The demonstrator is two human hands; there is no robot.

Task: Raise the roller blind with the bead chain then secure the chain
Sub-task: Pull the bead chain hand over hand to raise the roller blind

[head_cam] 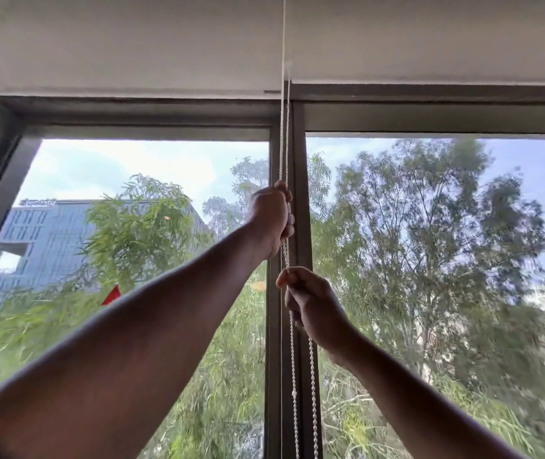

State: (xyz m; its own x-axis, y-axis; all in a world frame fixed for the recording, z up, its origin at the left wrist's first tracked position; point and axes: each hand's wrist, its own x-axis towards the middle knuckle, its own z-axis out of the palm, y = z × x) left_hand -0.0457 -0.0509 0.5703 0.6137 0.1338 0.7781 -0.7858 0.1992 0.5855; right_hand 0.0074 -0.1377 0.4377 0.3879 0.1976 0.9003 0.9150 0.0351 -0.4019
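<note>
At the centre of the frame, the left hand [269, 220] is closed in a fist around the chain [283, 134], and just below it the right hand [311, 303] pinches the same chain between thumb and curled fingers. Both arms reach up from the lower corners. The chain hangs in front of the dark window post [299, 160] between the two panes, its long axis running straight up and down from the top edge of the frame to the bottom edge. Below the hands two strands show side by side, so it looks to be a loop. It seems light, thin and limp, made of small hard beads that could slide through a loose grip; a firm pinch or a wrapped fist on one strand, taken high, should pull best. The blind [132, 54] fills the upper part of the frame, its lower edge sitting near the top of the window frame, so it appears nearly raised. No hook or cleat for the chain is visible.
</note>
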